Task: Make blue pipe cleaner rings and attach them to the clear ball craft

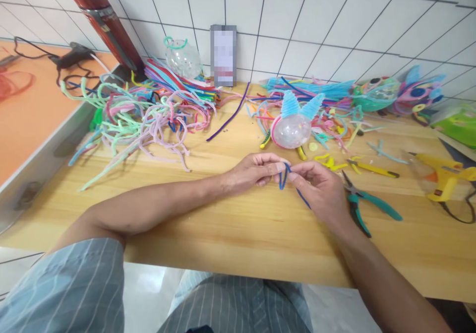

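Observation:
Between my two hands, just above the table, is a dark blue pipe cleaner (282, 180) bent into a narrow loop. My left hand (256, 170) pinches it near the top of the bend. From the other side my right hand (318, 186) grips it between thumb and fingers, and its loose tail hangs below that hand. Right behind them sits a clear plastic ball (292, 131) with a pink band and two light blue ears of coiled pipe cleaner. A single purple pipe cleaner (230, 112) lies farther back on the wood.
Green-handled pliers (362, 201) lie right of my right hand, near a yellow cutter (374, 168) and a yellow glue gun (442, 174). Tangled pipe cleaners (148, 119) cover the left. A phone (223, 55) and a red thermos (106, 28) stand by the tiled wall.

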`<state>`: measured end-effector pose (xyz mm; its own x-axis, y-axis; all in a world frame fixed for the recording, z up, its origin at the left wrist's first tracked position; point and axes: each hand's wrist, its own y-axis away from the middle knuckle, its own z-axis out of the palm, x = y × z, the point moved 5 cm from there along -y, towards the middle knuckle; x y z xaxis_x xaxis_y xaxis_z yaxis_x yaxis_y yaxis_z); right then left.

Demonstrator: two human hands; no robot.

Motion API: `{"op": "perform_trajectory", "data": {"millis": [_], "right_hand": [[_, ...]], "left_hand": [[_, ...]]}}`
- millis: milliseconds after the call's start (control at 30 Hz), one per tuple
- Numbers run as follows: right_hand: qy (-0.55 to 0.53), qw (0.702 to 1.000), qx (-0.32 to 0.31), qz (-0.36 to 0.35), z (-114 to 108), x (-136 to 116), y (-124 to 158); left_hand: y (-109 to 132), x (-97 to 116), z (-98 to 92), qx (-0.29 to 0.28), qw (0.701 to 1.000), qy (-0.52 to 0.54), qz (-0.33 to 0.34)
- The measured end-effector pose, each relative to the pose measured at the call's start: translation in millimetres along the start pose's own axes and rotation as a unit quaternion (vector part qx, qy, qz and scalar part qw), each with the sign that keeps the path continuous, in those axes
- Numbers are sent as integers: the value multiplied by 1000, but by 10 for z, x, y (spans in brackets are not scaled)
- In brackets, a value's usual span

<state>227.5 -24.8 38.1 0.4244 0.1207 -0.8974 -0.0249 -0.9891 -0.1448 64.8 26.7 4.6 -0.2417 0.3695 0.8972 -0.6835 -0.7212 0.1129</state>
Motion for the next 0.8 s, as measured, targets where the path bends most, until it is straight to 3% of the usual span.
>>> {"op": "perform_trajectory", "data": {"millis": [233,467,633,800], "right_hand": [[-6,1000,-7,-19,31,-27,46],[-53,998,-33,25,90,66,31],[-67,993,-83,54,152,86,-3],[-25,990,-136,27,181,79,-39]], "left_hand": [[-11,-23,6,9,999,41,-5],[19,19,17,27,999,20,2],[13,33,6,15,999,16,23],[0,50,-38,28,999,10,36]]}}
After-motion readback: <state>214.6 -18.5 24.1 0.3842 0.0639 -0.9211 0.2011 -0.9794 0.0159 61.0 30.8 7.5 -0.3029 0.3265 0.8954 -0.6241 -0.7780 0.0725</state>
